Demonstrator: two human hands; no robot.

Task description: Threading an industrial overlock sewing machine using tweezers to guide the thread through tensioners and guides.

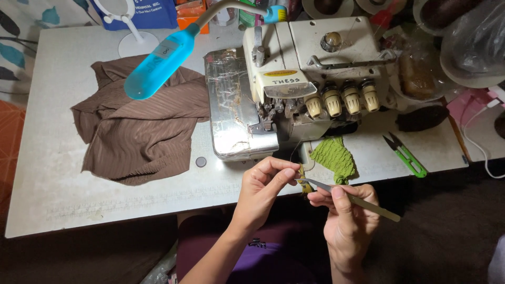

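My left hand (264,184) pinches a thin thread end beside a small yellow piece (304,184) just in front of the table edge. In my right hand (344,210) I grip metal tweezers (351,199), their tip touching that yellow piece. Both hands hover above my lap, below the overlock sewing machine (305,79). A green crinkled cloth (334,158) hangs off the table edge right behind the tweezers' tip.
A brown ribbed fabric (139,126) lies on the white table (47,158) to the left. A blue gooseneck lamp (158,63) hovers over it. Green thread snips (405,155) rest at the right, with bags and clutter (463,42) behind.
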